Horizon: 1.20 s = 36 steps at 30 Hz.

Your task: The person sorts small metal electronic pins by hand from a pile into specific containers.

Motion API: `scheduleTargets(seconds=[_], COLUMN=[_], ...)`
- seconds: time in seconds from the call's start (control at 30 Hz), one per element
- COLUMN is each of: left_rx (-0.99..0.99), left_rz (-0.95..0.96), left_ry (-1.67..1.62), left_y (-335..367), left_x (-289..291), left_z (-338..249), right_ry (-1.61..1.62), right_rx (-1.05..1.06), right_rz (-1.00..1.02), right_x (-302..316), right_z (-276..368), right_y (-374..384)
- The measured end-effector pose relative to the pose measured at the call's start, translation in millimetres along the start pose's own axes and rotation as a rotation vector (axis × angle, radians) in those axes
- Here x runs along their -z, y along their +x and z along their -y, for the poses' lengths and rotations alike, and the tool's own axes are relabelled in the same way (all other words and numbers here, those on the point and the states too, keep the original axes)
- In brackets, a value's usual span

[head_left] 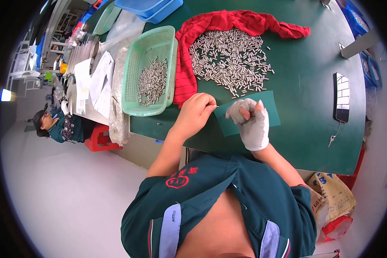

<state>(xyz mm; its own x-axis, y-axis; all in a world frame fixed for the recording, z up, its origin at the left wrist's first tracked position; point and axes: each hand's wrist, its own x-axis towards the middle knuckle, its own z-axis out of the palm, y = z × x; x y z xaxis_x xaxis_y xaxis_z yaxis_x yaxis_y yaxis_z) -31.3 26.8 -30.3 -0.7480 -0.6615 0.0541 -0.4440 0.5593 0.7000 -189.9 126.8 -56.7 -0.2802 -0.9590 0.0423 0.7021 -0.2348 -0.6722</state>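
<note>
My bare left hand [197, 112] is closed in a pinch at the near side of the table. A tiny pale tip shows at its fingertips, too small to name. Just to the right, my right hand [251, 124], in a white glove with some bare fingertips, is curled closed above a thin green sheet [268, 107]; whatever it grips is hidden. Beyond both hands lies a heap of short silvery metal pins [230, 58], partly ringed by a bunched red cloth with dark stripes [185, 81]. More pins [153, 81] lie in a light green plastic basket [129, 92] on the left.
On the right of the green table [305, 142] lie a dark phone [342, 98] and a key [331, 139] on a cord. A metal post [359, 45] stands behind them. Blue tubs [152, 9] sit at the back. A co-worker [58, 127] sits far left.
</note>
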Motion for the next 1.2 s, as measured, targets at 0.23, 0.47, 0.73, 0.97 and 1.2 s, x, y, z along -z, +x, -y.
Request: scheduleTargets(seconds=[0.23, 0.47, 0.73, 0.97, 1.2], left_rx=[-0.136, -0.169, -0.096, -0.113, -0.119], left_rz=[0.124, 0.140, -0.048, -0.096, -0.090], left_ry=[0.543, 0.462, 0.240, 0.205, 0.193], left_y=[-2.7, 1.1, -11.5, -11.6, -11.4], left_x=[-13.9, -22.0, -23.2, -35.3, -34.9], left_z=[-14.3, -20.6, -8.2, -4.2, -4.2], right_ry=[0.039, 0.069, 0.045, -0.031, 0.094], right_rx=[-0.010, -0.013, 0.003, -0.083, -0.080], right_rz=[-0.052, -0.069, -0.047, -0.107, -0.088], right_x=[1.7, 3.5, -2.4, -7.8, -3.8], right_z=[9.9, 10.1, 19.1, 16.7, 10.6], right_y=[5.1, 4.9, 8.3, 13.6, 13.6])
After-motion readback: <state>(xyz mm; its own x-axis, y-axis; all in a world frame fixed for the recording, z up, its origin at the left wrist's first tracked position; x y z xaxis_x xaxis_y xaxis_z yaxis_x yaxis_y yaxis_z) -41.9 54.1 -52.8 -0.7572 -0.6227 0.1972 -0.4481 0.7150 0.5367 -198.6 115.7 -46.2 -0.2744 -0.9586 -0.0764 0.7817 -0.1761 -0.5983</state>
